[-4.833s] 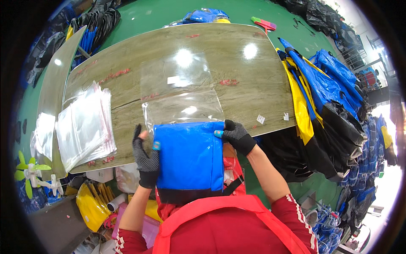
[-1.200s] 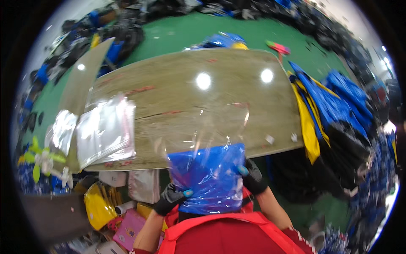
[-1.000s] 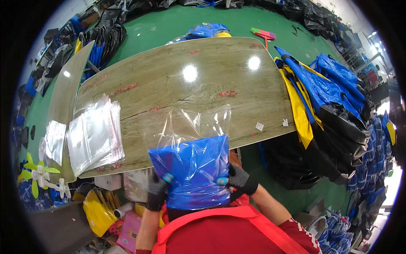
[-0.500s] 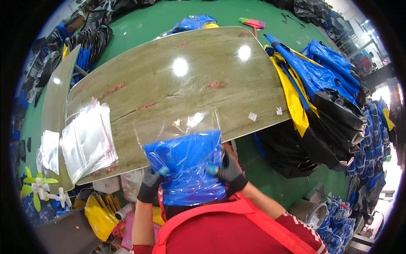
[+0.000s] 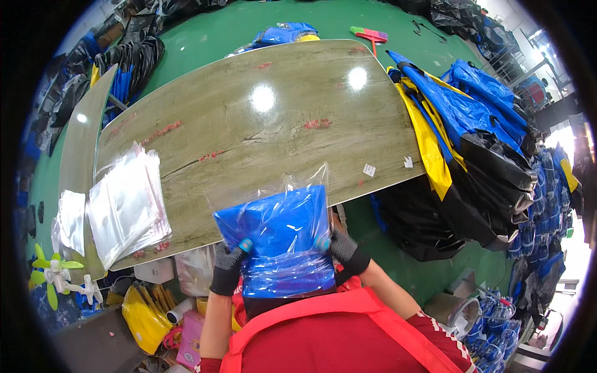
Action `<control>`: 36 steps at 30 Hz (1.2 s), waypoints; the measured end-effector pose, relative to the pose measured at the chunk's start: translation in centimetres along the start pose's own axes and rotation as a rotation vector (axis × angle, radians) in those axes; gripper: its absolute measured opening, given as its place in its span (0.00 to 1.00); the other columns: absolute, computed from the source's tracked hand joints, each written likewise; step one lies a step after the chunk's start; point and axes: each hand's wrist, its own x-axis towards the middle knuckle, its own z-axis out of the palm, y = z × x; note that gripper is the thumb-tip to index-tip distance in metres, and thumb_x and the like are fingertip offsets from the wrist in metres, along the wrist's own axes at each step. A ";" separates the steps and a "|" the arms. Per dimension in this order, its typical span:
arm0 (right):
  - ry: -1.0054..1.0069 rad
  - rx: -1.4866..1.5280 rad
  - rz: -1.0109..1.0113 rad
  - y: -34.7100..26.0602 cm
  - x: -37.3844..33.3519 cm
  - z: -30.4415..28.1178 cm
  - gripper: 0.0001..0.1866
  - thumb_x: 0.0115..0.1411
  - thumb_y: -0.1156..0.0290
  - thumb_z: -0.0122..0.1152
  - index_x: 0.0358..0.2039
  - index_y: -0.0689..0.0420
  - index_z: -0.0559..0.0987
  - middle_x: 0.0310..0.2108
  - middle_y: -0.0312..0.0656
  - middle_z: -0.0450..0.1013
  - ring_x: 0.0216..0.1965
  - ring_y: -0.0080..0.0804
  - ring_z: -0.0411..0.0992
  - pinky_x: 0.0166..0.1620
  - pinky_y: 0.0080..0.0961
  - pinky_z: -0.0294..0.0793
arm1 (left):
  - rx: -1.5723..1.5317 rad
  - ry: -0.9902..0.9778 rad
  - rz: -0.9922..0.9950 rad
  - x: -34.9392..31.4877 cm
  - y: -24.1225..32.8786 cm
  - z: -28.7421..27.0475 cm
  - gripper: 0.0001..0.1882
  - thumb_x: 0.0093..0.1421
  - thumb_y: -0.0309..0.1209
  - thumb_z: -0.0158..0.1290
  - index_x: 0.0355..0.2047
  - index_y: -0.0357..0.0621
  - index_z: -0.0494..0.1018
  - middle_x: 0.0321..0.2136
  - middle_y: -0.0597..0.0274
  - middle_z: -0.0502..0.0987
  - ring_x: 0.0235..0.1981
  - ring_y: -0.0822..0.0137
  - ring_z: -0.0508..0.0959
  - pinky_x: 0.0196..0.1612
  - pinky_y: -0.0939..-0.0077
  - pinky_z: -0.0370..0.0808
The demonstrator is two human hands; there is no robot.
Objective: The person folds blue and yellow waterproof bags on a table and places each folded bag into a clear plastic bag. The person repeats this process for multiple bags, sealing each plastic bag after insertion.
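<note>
A clear plastic bag (image 5: 292, 281) with a folded blue sheet (image 5: 280, 217) inside lies against my front, its far end over the table's near edge. My left hand (image 5: 227, 267), in a dark glove with blue showing at the thumb, is closed on the bag's left side. My right hand (image 5: 348, 250), in a striped dark glove, grips the right side; its fingers are partly hidden by the bag. Crumpled clear film stands past the far edge of the blue sheet. To the left, a stack of clear plastic bags (image 5: 127, 205) lies on the wood-patterned table (image 5: 249, 143).
Blue, yellow and black sheeting (image 5: 472, 137) hangs over the table's right end. A small fan (image 5: 55, 273) with green blades stands at lower left, near yellow folded pieces (image 5: 146, 317). A broom (image 5: 370, 34) lies on the green floor beyond the table.
The blue sheet reaches farther toward the bag's far end, and less bare film shows past it. The left hand has shifted slightly nearer to me and the bag is a little more to the right.
</note>
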 end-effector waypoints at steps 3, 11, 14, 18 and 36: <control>0.044 -0.039 -0.023 1.2 -0.8 0.2 0.39 0.57 0.55 0.67 0.62 0.61 0.62 0.55 0.46 0.68 0.56 0.34 0.67 0.59 0.31 0.66 | 0.133 0.089 -0.231 -1.6 -2.8 -0.6 0.20 0.59 0.44 0.59 0.44 0.41 0.76 0.34 0.68 0.77 0.34 0.75 0.74 0.40 0.77 0.72; -0.038 -0.125 -0.156 -1.1 1.2 -0.3 0.41 0.62 0.49 0.56 0.67 0.59 0.54 0.64 0.45 0.59 0.62 0.33 0.59 0.64 0.33 0.57 | 0.799 -0.448 -0.090 -1.5 3.1 -3.1 0.18 0.60 0.41 0.56 0.48 0.47 0.76 0.44 0.61 0.77 0.46 0.61 0.74 0.52 0.68 0.70; -0.043 0.037 0.016 -5.3 6.0 -1.5 0.39 0.66 0.42 0.45 0.66 0.57 0.57 0.60 0.44 0.64 0.58 0.29 0.64 0.60 0.31 0.64 | 0.971 -0.415 0.492 0.3 8.4 -0.4 0.20 0.58 0.40 0.58 0.50 0.50 0.76 0.50 0.54 0.77 0.53 0.49 0.74 0.59 0.63 0.68; -0.057 0.029 -0.108 -9.6 8.6 -3.1 0.47 0.53 0.62 0.71 0.67 0.58 0.54 0.57 0.48 0.65 0.57 0.37 0.65 0.55 0.34 0.71 | 1.316 -0.167 1.454 3.2 10.3 1.7 0.26 0.58 0.39 0.58 0.57 0.50 0.70 0.59 0.51 0.68 0.60 0.47 0.67 0.64 0.64 0.60; -0.059 -1.425 -0.616 -9.0 6.4 3.1 0.31 0.44 0.42 0.69 0.45 0.48 0.80 0.27 0.43 0.78 0.27 0.45 0.77 0.31 0.35 0.75 | 0.488 0.083 0.428 2.2 5.4 4.2 0.27 0.47 0.33 0.69 0.47 0.40 0.73 0.38 0.61 0.80 0.39 0.70 0.78 0.45 0.73 0.74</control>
